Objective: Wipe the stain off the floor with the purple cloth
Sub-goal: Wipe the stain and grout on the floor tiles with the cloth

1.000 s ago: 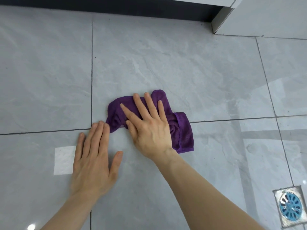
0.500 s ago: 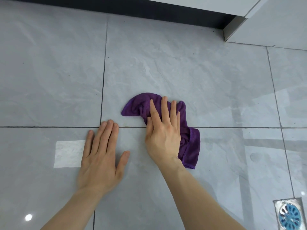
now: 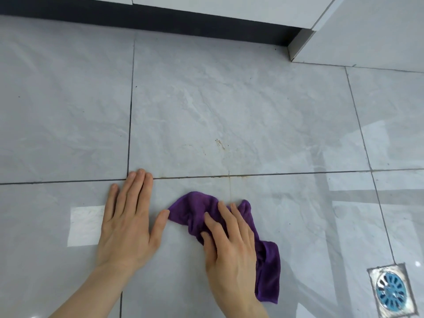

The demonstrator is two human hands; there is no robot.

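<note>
The purple cloth [image 3: 268, 267] lies crumpled on the grey tiled floor [image 3: 229, 99], below a horizontal grout line. My right hand [image 3: 229, 246] presses flat on top of the cloth, fingers spread, covering its middle. My left hand [image 3: 128, 223] rests flat on the bare tile just left of the cloth, its thumb tip touching the cloth's left edge. Faint brown stain marks [image 3: 221, 144] show on the tile above the grout line, and a thin brownish streak [image 3: 229, 187] runs down to the cloth.
A square floor drain with a blue grate [image 3: 391, 290] sits at the lower right. A dark baseboard [image 3: 160, 18] under white cabinets runs along the top, with a wall corner [image 3: 298, 45] at the upper right.
My right hand has dragged the cloth toward me, from over the grout line to below it, uncovering brown stain marks. My left hand stays flat in place.
</note>
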